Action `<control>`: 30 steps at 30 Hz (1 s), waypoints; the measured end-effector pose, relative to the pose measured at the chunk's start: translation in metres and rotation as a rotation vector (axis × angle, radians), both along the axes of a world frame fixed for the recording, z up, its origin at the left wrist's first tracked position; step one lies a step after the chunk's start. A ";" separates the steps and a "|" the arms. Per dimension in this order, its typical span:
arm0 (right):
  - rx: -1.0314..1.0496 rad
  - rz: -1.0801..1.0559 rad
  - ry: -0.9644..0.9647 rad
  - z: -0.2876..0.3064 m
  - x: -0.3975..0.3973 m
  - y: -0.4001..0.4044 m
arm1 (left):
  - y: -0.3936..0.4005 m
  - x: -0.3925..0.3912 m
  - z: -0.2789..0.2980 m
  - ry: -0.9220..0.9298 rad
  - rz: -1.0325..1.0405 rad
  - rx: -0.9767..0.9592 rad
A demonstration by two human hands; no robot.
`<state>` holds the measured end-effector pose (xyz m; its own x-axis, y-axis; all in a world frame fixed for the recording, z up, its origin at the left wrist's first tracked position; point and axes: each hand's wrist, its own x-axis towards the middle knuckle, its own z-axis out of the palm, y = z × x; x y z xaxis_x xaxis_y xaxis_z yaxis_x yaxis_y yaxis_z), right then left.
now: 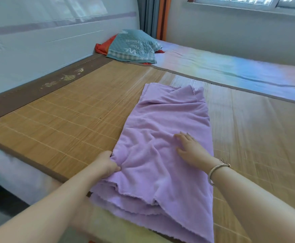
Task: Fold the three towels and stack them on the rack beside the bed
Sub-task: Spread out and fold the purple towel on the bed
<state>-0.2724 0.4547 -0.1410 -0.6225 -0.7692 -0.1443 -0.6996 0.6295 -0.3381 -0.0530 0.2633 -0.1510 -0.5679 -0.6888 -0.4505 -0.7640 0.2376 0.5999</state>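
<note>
A lilac towel (164, 120) lies lengthwise on the bamboo mat (69, 116) that covers the bed, folded into a long strip with several layered edges at the near end, which hangs over the bed's front edge. My left hand (106, 163) pinches the towel's left edge near the middle. My right hand (190, 148) rests flat on top of the towel with its fingers spread, a bangle on the wrist. No other towel and no rack are in view.
A teal quilted pillow (134, 46) on a red cloth lies at the head of the bed by the white headboard (38, 46). A pastel sheet (231, 67) covers the far side. Curtains and a window wall stand behind.
</note>
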 end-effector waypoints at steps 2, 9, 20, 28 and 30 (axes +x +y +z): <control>0.040 -0.039 0.034 -0.011 -0.014 -0.005 | -0.016 -0.010 0.000 -0.009 -0.022 -0.103; 0.128 -0.110 0.183 0.004 -0.006 -0.026 | -0.075 -0.038 0.025 -0.076 0.008 -0.632; -0.198 -0.069 -0.148 0.017 0.013 -0.020 | 0.059 -0.074 0.007 -0.101 -0.099 -0.427; -0.111 -0.011 0.287 -0.028 -0.051 0.009 | 0.070 -0.074 -0.045 -0.152 -0.099 -0.681; -0.127 -0.048 0.356 -0.030 -0.061 0.001 | 0.067 -0.078 -0.046 -0.188 -0.137 -0.697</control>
<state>-0.3332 0.4560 -0.1714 -0.6525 -0.7355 0.1827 -0.7578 0.6334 -0.1565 -0.1306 0.3299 -0.1967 -0.6262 -0.7791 -0.0317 -0.7749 0.6172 0.1363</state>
